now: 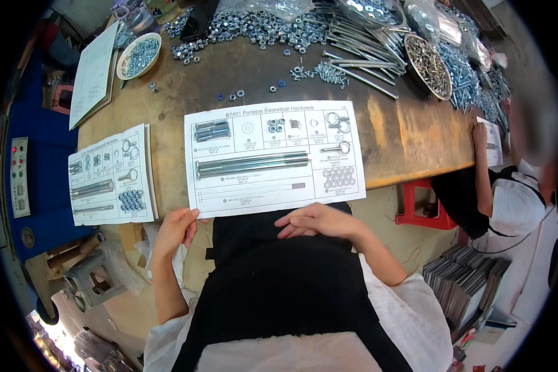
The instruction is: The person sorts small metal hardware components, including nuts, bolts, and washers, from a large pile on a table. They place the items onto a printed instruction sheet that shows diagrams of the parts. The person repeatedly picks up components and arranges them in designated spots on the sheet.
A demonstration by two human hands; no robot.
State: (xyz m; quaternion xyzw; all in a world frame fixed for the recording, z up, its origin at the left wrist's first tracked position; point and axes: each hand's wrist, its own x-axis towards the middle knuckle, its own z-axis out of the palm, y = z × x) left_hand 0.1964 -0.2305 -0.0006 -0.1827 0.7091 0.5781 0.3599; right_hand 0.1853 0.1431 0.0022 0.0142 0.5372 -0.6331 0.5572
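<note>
A white printed hardware card (254, 150) lies at the table's front edge, its lower edge reaching past the edge toward me. Its boxes show short bolts, long bolts, nuts, washers and ring pins; I cannot tell everywhere which are real and which are printed. My left hand (178, 230) is closed at the card's lower left corner, the thumb on it and the other fingers curled below. By the lower right edge of the card, my right hand (316, 221) has its fingers stretched out to the left, holding nothing.
A stack of similar cards (108, 180) lies at the left, below a white paper sheet (93, 77). Loose nuts (248, 31), long bolts (369, 46) and a bowl of screws (141, 54) cover the far side. A person (521, 192) works at right near a red stool (421, 204).
</note>
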